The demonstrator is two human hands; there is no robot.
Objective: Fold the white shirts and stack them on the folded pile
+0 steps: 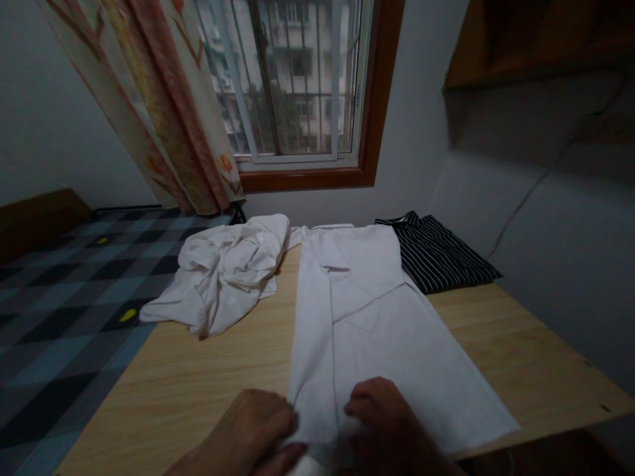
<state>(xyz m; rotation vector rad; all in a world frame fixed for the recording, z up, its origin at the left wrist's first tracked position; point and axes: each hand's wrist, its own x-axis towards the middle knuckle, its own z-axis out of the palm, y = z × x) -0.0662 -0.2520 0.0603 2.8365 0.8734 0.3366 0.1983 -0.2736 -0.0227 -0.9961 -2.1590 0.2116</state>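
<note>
A white shirt (377, 344) lies stretched out along the wooden table, its left side folded inward as a long strip with a sleeve laid over it near the top. At the strip's lower left corner, my left hand (253, 426) is closed with its fingertips pinching the cloth edge. My right hand (384, 413) is over the lower part of the same shirt, just right of the strip. Its fingers are curled closed against the cloth, and its lower part is dark and blurred. Part of the hem is hidden between the two hands.
Left of the shirt, a crumpled white garment (228, 268) lies partly over the table's edge. A folded black striped shirt (446, 254) rests at the back right of the table (526, 350). A checked bed (54, 330) adjoins on the left; curtain (173, 106) and window stand behind.
</note>
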